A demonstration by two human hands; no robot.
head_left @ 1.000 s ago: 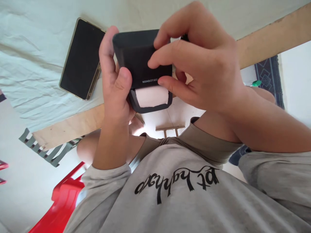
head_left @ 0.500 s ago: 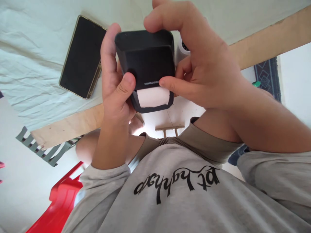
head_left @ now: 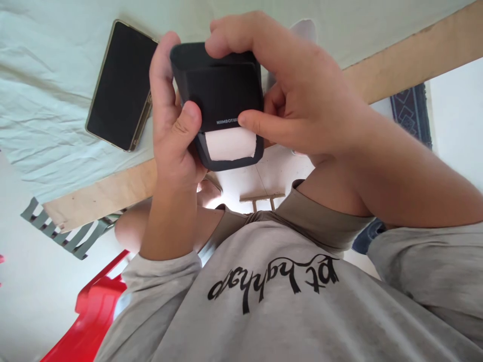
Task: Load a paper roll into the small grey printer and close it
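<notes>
A black label printer (head_left: 222,95) marked NIIMBOT is held up between both hands, above the near edge of the bed-like surface. A white paper roll (head_left: 231,144) shows in the opening at its near end. My left hand (head_left: 175,115) wraps round the printer's left side, its thumb pressing on the top. My right hand (head_left: 302,85) grips from the right, one digit over the far edge and another on the top beside the lettering. Some fingers of both hands are hidden behind the printer.
A smartphone (head_left: 119,85) with a dark screen lies left of the hands on the pale green cloth (head_left: 41,75). A wooden edge board (head_left: 407,55) runs along the near side. A red plastic chair (head_left: 98,301) stands at lower left. Partly hidden, a white object (head_left: 305,31) sits behind my right hand.
The printer and both hands have shifted slightly left and up in the view. Still gripped by both hands, the printer keeps nearly the same tilt. The white object behind is seen differently.
</notes>
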